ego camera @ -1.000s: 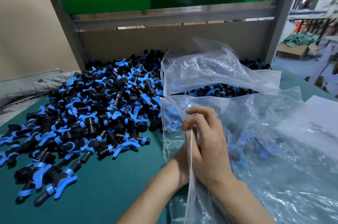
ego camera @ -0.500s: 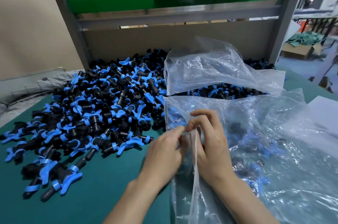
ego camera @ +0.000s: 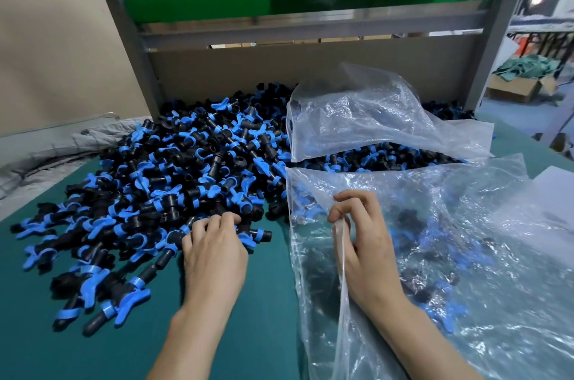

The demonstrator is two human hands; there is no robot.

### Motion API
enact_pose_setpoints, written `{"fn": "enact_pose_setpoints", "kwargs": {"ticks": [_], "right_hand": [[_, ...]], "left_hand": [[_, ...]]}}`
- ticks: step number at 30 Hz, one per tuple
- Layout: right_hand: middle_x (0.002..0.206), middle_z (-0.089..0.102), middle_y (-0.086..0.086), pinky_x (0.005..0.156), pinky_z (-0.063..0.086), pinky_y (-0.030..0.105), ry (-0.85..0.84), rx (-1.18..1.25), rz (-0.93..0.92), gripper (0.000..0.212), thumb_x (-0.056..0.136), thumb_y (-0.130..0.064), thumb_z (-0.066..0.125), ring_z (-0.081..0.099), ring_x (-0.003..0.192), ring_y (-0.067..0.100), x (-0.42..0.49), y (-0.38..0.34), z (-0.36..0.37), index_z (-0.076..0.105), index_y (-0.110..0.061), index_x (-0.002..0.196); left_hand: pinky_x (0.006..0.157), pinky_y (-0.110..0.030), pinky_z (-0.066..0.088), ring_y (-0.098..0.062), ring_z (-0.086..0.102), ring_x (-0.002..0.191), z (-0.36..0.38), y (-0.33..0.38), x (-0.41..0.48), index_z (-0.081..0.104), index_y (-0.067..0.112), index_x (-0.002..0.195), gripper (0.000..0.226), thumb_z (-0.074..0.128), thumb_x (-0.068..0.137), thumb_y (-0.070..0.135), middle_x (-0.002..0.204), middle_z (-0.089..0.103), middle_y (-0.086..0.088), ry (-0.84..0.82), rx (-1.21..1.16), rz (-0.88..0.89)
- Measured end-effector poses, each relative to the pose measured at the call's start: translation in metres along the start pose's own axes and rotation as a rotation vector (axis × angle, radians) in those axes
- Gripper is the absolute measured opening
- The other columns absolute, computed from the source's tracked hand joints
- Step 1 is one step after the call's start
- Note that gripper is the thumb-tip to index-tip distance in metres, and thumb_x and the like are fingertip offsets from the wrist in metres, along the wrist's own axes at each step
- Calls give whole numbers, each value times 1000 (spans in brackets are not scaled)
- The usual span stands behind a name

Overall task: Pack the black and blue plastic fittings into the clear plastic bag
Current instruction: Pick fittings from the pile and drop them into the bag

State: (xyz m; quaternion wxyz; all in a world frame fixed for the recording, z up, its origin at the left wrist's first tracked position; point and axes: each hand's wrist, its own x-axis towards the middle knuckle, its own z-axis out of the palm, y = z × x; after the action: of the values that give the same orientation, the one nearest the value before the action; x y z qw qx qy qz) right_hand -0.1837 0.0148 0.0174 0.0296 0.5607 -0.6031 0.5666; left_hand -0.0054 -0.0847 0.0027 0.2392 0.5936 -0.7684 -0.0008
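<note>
I see R hand [ego camera: 363, 243] near me, thumb + fingers pinching the clear bag [ego camera: 466, 224] by its left edge; bag sprawls rightward on green mat [ego camera: 264, 317], some fittings [ego camera: 186, 168] inside. L hand [ego camera: 214, 252] curls over fittings at pile's near edge; one beside it lies crosswise, black end pointing right. Farther back, a second bag [ego camera: 372, 119].

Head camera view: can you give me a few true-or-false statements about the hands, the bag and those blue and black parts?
The right hand pinches the edge of the clear bag. True.
The left hand is inside the bag. False: it is on the pile of fittings, left of the bag.
The bag already holds some fittings. True.
The table is red. False: it is green.
</note>
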Motion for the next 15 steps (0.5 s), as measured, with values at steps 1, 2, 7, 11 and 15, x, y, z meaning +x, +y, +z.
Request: {"fn": "enact_pose_setpoints", "kwargs": {"ticks": [1, 2, 7, 11, 15], "right_hand": [[111, 50, -6, 70, 42, 30, 1, -1, 2, 24, 91, 2, 52, 55, 85, 19, 0, 0, 0, 55, -21, 87], [111, 50, -6, 70, 41, 30, 0, -3, 5, 24, 91, 3, 53, 55, 84, 19, 0, 0, 0, 55, -21, 88], [110, 50, -6, 69, 37, 28, -5, 1, 10, 24, 91, 3, 53, 53, 79, 16, 0, 1, 0, 55, -20, 88], [110, 50, -8, 70, 39, 30, 5, 11, 23, 16, 89, -9, 47, 56, 85, 19, 1, 0, 0, 54, -23, 87], [109, 50, -7, 71, 42, 30, 15, 9, 13, 16, 89, -6, 48, 57, 89, 18, 1, 1, 1, 55, -20, 86]], "left_hand": [[103, -35, 28, -18, 37, 124, 1, -2, 1, 49, 25, 130, 39, 34, 97, 10, 128, 55, 9, -16, -14, 14], [104, -34, 27, -16, 35, 124, 1, -3, 2, 48, 26, 130, 40, 33, 97, 10, 128, 55, 10, -30, -38, 26], [106, -34, 23, -11, 34, 120, 0, -6, 4, 47, 32, 128, 34, 36, 98, 19, 122, 54, 14, -53, -138, 86], [98, -34, 29, 2, 22, 95, -2, 3, 0, 48, 35, 127, 27, 42, 101, 29, 89, 44, 27, -7, -266, 169], [83, -30, 33, -4, 31, 89, -5, 8, 0, 55, 41, 110, 26, 35, 98, 51, 86, 50, 23, 116, -459, 143]]}}
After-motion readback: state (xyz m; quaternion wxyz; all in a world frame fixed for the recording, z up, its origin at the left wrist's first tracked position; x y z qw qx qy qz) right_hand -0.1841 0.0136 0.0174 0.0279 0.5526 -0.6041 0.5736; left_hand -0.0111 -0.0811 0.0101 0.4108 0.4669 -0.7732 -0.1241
